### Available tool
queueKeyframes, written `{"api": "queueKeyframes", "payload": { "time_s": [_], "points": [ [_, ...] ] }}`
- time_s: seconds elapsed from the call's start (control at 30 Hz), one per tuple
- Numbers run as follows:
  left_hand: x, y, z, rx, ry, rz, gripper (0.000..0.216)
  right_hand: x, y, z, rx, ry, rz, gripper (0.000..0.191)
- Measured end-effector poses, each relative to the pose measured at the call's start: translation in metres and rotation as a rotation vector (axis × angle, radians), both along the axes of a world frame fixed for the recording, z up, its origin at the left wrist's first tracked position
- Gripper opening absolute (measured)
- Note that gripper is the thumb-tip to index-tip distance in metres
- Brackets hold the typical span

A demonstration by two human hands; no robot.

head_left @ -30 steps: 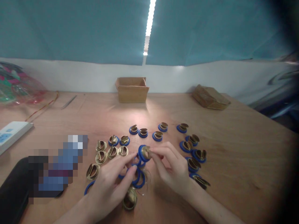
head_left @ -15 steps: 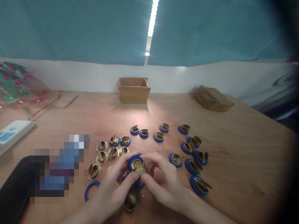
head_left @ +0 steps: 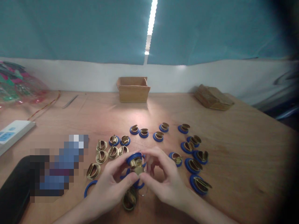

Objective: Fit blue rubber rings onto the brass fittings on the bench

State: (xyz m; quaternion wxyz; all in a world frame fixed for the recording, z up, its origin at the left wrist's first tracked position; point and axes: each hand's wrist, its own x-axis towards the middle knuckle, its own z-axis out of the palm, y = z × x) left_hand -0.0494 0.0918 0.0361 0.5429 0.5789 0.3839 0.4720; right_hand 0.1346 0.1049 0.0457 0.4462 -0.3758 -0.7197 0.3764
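My left hand and my right hand together grip a round brass fitting with a blue ring around its rim. Both thumbs press on its brass flap, while the fingertips sit at the blue ring. Under the hands, partly hidden, are more blue rings and a dark brass fitting on the table. One loose blue ring lies by my left wrist. Several brass fittings without rings stand to the left of my hands. Several fittings with blue rings are spread on the right and beyond.
On the wooden table, an open cardboard box stands at the back, with a crumpled brown packet to its right. At left are a white box, a black object, a blurred-out patch and clear plastic bags.
The held fitting has tilted, so its blue ring now shows more edge-on and its flap points down toward the thumbs. Both hands stay in nearly the same place.
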Motion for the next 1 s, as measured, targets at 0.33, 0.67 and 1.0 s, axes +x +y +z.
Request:
{"api": "queueKeyframes", "payload": {
  "time_s": [0.33, 0.67, 1.0],
  "points": [
    [-0.0006, 0.0037, -0.0001, -0.006, -0.035, -0.021, 0.04, 0.0005, -0.0035, -0.0023, 0.055, -0.027, 0.022, 0.045],
    [-0.0041, 0.0058, 0.0008, -0.042, 0.03, -0.049, 0.039, -0.0019, -0.0048, -0.0011, 0.069, -0.052, 0.015, 0.046],
    [-0.0066, 0.006, -0.0017, -0.125, 0.035, -0.118, 0.045, -0.0027, -0.0057, -0.0079, -0.078, -0.005, 0.042, 0.047]
  ]
}}
